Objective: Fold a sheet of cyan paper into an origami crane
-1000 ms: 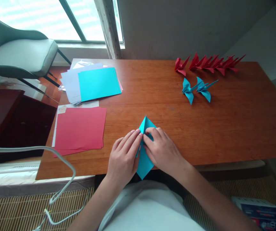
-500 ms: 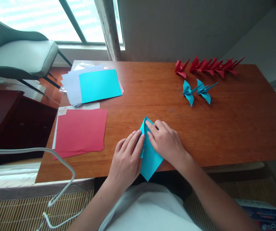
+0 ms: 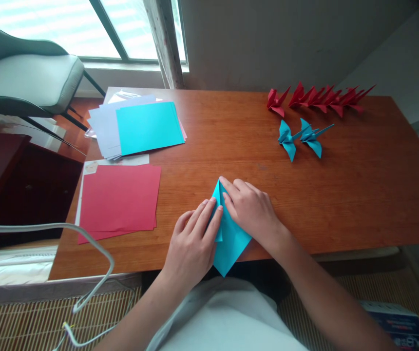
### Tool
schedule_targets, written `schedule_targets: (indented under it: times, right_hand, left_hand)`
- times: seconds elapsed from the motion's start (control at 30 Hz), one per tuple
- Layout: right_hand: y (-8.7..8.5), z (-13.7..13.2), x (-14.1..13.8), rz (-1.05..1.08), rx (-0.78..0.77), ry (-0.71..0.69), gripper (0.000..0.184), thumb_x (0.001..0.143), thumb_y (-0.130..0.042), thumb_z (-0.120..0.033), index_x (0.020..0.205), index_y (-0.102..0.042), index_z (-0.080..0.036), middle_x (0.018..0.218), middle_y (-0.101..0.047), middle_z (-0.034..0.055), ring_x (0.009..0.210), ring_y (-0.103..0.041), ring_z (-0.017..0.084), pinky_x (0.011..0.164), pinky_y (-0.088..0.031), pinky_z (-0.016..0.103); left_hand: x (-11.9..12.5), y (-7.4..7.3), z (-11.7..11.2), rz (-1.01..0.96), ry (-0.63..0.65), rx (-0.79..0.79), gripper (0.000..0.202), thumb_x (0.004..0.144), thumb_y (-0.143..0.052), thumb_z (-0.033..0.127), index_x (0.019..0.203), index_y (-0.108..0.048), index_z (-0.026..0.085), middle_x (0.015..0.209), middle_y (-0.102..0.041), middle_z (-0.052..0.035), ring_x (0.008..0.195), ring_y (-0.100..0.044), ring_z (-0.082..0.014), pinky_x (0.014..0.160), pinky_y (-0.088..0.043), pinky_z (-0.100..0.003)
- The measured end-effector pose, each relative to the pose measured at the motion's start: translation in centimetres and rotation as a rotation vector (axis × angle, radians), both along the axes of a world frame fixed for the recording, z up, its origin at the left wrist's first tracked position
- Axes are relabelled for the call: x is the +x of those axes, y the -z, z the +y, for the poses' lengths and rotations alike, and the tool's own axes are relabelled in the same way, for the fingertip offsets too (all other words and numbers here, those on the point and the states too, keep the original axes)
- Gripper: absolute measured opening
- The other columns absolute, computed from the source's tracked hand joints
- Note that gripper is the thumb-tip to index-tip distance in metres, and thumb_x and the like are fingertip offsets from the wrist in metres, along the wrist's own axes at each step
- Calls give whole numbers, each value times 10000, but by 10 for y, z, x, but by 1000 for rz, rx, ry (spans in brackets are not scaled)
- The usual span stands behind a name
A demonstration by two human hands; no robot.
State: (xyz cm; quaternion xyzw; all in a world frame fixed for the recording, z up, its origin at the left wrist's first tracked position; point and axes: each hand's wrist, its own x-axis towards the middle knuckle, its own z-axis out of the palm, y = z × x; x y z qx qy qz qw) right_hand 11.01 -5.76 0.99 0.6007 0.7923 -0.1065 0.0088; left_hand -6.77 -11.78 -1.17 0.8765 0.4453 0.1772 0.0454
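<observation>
A sheet of blue origami paper (image 3: 231,243), folded into a pointed diamond, lies at the table's front edge, its lower corner reaching past that edge. My left hand (image 3: 195,234) rests over its left side, fingers stretched out along a folded-in flap that ends near the centre crease. At the top corner, the index fingertip of my right hand (image 3: 251,207) presses the paper; the thumb touches it lower down and the other fingers are curled. Beyond my right hand stand two blue paper cranes (image 3: 287,140). Part of the left flap is hidden under my left fingers.
Several red paper cranes (image 3: 319,100) stand in a row at the back right. Red sheets (image 3: 120,197) lie at the left, with blue sheets (image 3: 151,129) and white sheets (image 3: 103,129) behind them. A white cable (image 3: 96,243) loops by the table's left front corner.
The left flap now lies flatter, its edge along the centre crease. My right index finger has slid up to the top tip. The camera view has shifted slightly.
</observation>
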Motion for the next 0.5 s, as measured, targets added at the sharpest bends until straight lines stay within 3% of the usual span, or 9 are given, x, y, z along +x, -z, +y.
schedule_targets:
  times: [0.5]
  right_hand:
    - [9, 0, 4, 69, 38, 25, 476, 1055, -337, -328, 1499, -489, -247, 1129, -685, 92, 1023, -640, 216, 730, -476, 290]
  left_hand:
    - [-2, 3, 3, -15, 66, 8, 463, 964, -477, 202, 1393, -569, 55, 1515, -526, -146, 1408, -490, -317, 1106, -370, -453]
